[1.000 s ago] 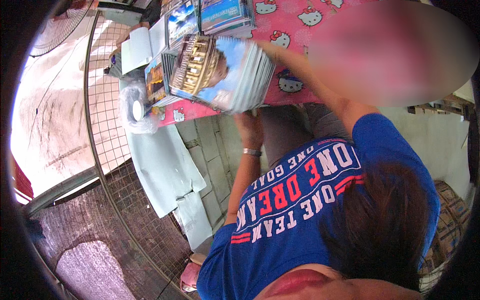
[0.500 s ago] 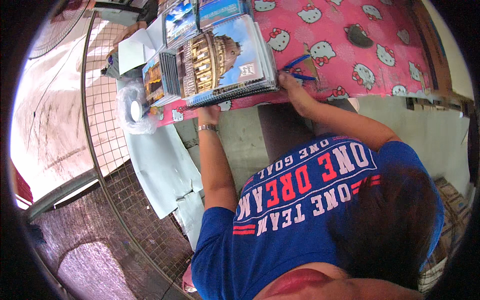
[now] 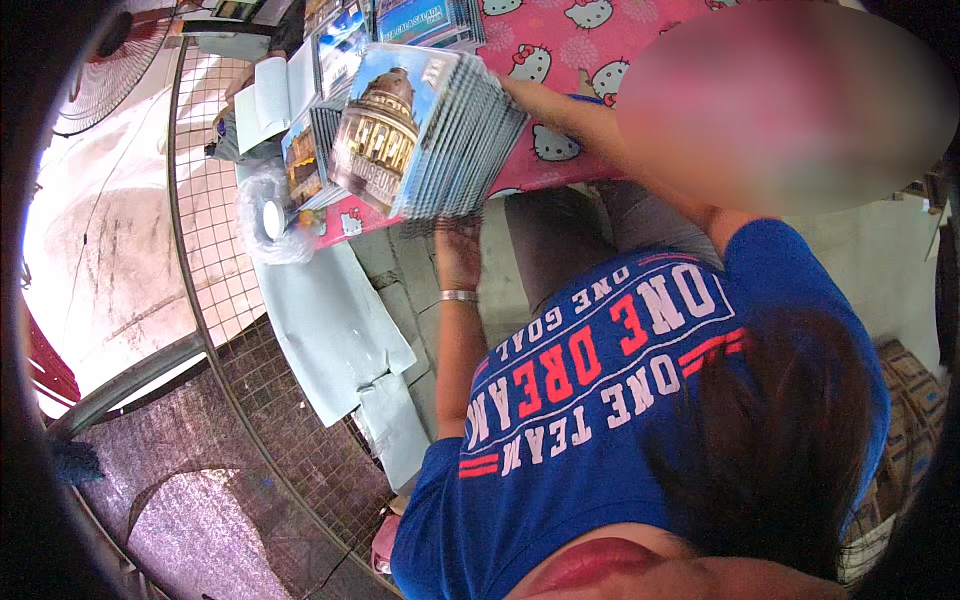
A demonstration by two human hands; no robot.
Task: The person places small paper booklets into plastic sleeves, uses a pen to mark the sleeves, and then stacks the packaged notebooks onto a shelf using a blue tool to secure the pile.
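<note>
A thick stack of spiral-bound notebooks (image 3: 385, 125), with a domed stone building on the top cover, is tilted and fanned at the near edge of the table. My left hand (image 3: 460, 250) grips its near edge from below, the fingers hidden under the notebooks. At the stack's right side, my right hand (image 3: 517, 95) holds on, its fingertips hidden behind the bindings. More notebooks (image 3: 303, 160) with an orange-toned cover lie just left of the stack. Beyond it are further notebooks (image 3: 428, 22) with blue covers.
A pink patterned cloth (image 3: 555, 110) covers the table. Clear plastic wrap (image 3: 275, 225) sits at its left corner, near white sheets (image 3: 262, 110). A wire grid (image 3: 205, 170) and a fan (image 3: 110, 65) stand at left. A blurred patch hides the right side.
The notebook stack has turned and tipped, its bound edges now fanned toward the right. My left hand has shifted right with it; my right hand has moved left and farther away.
</note>
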